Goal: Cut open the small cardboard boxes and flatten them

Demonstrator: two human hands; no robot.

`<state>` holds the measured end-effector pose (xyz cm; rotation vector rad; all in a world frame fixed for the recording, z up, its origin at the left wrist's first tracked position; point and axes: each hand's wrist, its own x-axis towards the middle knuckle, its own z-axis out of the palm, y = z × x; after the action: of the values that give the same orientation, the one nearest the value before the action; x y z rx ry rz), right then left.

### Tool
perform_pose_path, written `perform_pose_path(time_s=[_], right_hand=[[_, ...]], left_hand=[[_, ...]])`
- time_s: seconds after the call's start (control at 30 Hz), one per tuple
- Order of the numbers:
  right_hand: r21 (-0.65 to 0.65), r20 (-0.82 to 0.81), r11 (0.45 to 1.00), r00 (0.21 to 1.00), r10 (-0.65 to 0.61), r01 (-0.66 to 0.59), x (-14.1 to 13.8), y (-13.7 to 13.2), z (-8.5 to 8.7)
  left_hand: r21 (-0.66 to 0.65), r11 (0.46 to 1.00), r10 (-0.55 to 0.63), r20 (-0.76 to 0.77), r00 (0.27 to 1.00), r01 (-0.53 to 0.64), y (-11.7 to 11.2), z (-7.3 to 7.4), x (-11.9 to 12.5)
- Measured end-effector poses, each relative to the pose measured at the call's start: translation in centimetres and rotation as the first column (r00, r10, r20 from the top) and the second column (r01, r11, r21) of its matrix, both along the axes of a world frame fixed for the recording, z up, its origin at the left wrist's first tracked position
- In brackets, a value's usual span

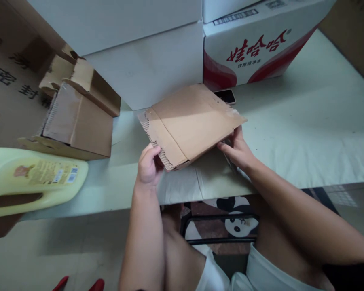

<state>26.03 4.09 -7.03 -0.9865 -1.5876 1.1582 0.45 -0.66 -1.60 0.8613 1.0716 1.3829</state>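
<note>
Left grip (pixel 149 165) and right grip (pixel 237 148) clamped on cardboard piece (pixel 194 123); long axis slants toward red-lettered box (pixel 255 62), ragged end pointing away.

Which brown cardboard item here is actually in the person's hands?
The flat cardboard piece with ragged edges, held by the left hand and right hand. Neither touches the small boxes near the yellow jug or the large printed carton.
</note>
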Motion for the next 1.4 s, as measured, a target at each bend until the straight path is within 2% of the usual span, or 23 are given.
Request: perform_pose_path(time_s=[0.17,0.33,0.53,0.73,0.83,0.97,1.13,1.4], right_hand=[[-0.019,-0.026,0.999,0.999,0.033,-0.034,0.0,1.1,-0.4],[0.000,-0.038,0.999,0.998,0.040,-0.040,0.0,1.7,-1.0],[-0.078,-0.015,0.994,0.997,0.079,-0.080,0.2,1.4,-1.5],[0.052,-0.039,0.999,0.999,-0.001,0.003,-0.2,1.4,-0.7],[0.099,-0.014,0.989,0.994,-0.108,0.109,-0.6,1.3,-0.2],[0.091,0.083,0.957,0.956,-0.282,0.275,-0.4,1.1,-0.2],[0.193,0.116,0.914,0.917,-0.382,0.356,-0.1,0.8,0.0],[0.118,0.079,0.930,0.930,-0.358,0.347,-0.6,0.5,0.9]], left_hand=[[-0.002,1.000,0.001,0.008,1.000,-0.001,-0.1,0.1,-0.4],[-0.033,0.997,0.064,0.009,0.998,-0.064,-0.1,0.1,-0.6],[-0.046,0.988,0.147,0.026,0.989,-0.145,-0.1,0.1,-0.2],[-0.052,0.981,0.187,0.016,0.982,-0.186,0.0,0.3,0.1],[-0.049,0.973,0.227,0.035,0.973,-0.225,0.3,0.3,0.0],[-0.041,0.964,0.266,0.048,0.963,-0.264,0.6,0.1,0.0],[-0.066,0.948,0.315,0.069,0.946,-0.311,0.7,-0.1,-0.1],[-0.070,0.933,0.355,0.037,0.934,-0.352,0.7,-0.4,-0.6]])
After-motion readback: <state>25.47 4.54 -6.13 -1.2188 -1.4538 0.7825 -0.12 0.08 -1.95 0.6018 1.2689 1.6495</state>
